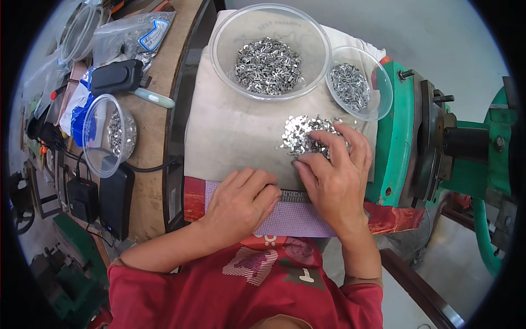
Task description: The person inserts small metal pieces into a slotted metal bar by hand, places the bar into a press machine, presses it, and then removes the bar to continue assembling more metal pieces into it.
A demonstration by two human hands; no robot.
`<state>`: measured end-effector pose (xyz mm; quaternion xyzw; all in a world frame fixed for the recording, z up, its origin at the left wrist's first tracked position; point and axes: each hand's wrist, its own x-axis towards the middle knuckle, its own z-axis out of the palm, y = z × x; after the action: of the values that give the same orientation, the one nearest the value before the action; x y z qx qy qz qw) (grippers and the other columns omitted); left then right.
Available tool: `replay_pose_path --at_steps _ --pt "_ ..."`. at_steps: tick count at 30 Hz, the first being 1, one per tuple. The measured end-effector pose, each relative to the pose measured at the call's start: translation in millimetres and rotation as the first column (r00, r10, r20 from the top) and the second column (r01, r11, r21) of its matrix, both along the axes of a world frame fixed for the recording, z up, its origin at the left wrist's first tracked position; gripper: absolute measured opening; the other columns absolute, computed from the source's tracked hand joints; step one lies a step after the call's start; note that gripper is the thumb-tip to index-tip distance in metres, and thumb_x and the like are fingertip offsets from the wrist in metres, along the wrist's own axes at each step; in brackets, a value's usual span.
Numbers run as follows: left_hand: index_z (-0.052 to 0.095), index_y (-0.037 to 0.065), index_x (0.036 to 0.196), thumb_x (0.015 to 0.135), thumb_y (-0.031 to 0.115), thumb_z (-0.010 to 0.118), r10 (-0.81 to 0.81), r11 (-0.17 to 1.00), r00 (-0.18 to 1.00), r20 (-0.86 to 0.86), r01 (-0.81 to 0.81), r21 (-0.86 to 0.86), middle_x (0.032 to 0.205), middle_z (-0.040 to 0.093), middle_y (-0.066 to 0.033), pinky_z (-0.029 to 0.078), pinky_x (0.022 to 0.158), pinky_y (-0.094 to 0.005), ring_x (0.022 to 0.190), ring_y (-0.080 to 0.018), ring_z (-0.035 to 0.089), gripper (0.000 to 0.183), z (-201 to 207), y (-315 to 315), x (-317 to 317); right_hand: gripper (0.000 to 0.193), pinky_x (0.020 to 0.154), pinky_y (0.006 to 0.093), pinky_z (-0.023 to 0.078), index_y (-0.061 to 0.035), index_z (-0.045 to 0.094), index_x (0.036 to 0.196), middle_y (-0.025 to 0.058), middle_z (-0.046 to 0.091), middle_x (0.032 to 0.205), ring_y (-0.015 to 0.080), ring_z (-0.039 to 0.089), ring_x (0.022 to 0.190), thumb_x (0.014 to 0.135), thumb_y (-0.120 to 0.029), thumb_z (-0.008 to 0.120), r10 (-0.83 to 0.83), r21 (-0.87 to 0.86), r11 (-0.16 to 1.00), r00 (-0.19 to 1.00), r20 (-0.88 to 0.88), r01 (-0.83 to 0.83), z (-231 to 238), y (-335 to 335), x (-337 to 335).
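Note:
My right hand (338, 178) reaches over a loose pile of small shiny metal pieces (300, 133) on the pale cloth. Its fingers are bent but apart, with the thumb and fingertips touching the pile's near and right side. My left hand (241, 203) rests at the cloth's near edge, its fingers curled together. Whatever lies inside them is hidden. Beside those fingertips, a dark metal strip with a row of small slots or parts (294, 196) runs to the right along the cloth's edge.
A large clear tub (215, 46) of small metal parts stands behind the pile, a smaller tub (387, 88) to its right. Green machinery (392, 137) borders the right side. On the left wooden bench (150, 203) are another clear tub (93, 131), bags, black devices and cables.

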<state>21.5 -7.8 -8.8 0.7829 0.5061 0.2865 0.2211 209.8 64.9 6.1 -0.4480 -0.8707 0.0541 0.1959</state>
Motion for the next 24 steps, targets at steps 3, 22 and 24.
replay_pose_path --at_steps 3,22,24 --pt "0.064 0.005 0.091 0.074 0.005 0.077 0.005 1.0 1.0 -0.006 -0.005 -0.005 0.101 0.063 -0.0078 0.049 0.075 -0.039 0.089 -0.0279 0.061 0.021 0 -1 0 0.017 0.102 0.0507 0.038 -0.0117 0.072 0.079 0.0026 0.066 0.115 0.0346 0.053 0.122 0.066 -0.012 0.083 0.012 -0.041 0.999 0.999 -0.052 -0.014 -2 0 1" --pt "0.062 0.001 0.102 0.077 0.005 0.077 -0.034 0.987 0.995 0.096 0.048 -0.153 0.108 0.059 -0.0128 0.05 0.083 -0.0416 0.097 -0.0312 0.059 0.03 6 -2 -15 0.019 0.108 0.0548 0.032 -0.0135 0.069 0.082 0.001 0.067 0.118 0.0309 0.051 0.126 0.068 -0.014 0.082 0.045 -0.134 0.989 0.991 -0.128 -0.062 3 -39 38" --pt "0.063 0.0 0.1 0.078 0.003 0.076 -0.008 0.986 0.995 0.096 0.024 -0.166 0.109 0.06 -0.0128 0.052 0.082 -0.0408 0.096 -0.0317 0.061 0.025 7 -3 -17 0.02 0.108 0.0561 0.032 -0.0154 0.07 0.081 0.0018 0.067 0.117 0.0321 0.049 0.127 0.066 -0.013 0.082 0.078 -0.153 0.984 0.993 -0.091 -0.092 -1 -41 38"
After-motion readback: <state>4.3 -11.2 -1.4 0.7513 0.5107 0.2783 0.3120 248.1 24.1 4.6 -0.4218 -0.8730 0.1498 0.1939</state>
